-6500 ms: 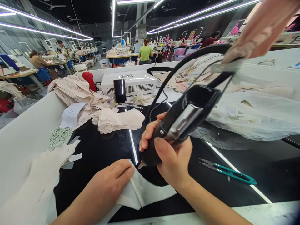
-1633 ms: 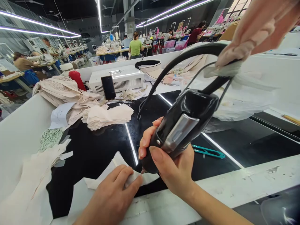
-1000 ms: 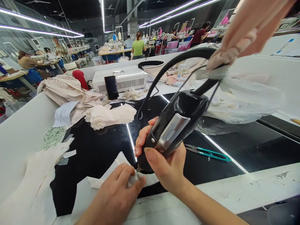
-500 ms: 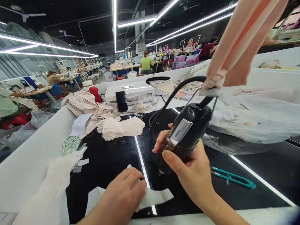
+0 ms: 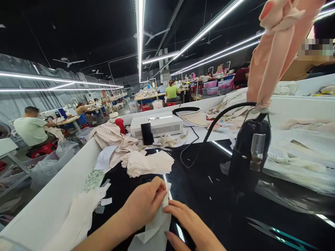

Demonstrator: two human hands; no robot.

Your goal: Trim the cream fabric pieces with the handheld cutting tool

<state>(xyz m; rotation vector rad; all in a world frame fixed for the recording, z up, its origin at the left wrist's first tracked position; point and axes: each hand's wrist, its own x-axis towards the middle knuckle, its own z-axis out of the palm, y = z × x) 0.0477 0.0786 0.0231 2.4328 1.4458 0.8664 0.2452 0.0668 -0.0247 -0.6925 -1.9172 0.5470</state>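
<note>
My left hand [image 5: 146,200] is closed in a pinch on the upper end of a thin white fabric piece [image 5: 154,232], which hangs down over the glossy black work surface. Just right of it, my right hand [image 5: 192,223] has its thumb and forefinger apart, the forefinger touching the fabric's edge. A black corded handheld power tool [image 5: 243,157] with a metal plate hangs from a knotted pink cloth strip [image 5: 274,66], clear of both hands. Teal-handled thread snips [image 5: 285,237] lie at the lower right.
A stack of cream fabric pieces [image 5: 148,164] lies ahead, before a phone [image 5: 147,134] leaning on a white metal box [image 5: 157,125]. More cream fabric [image 5: 75,216] and pale green cord [image 5: 94,179] lie left. A visor [image 5: 190,115] sits behind; people work at distant tables.
My right hand has let go of the black tool, which now hangs farther right, and has come to the fabric. My left hand now pinches the fabric end instead of pressing it down.
</note>
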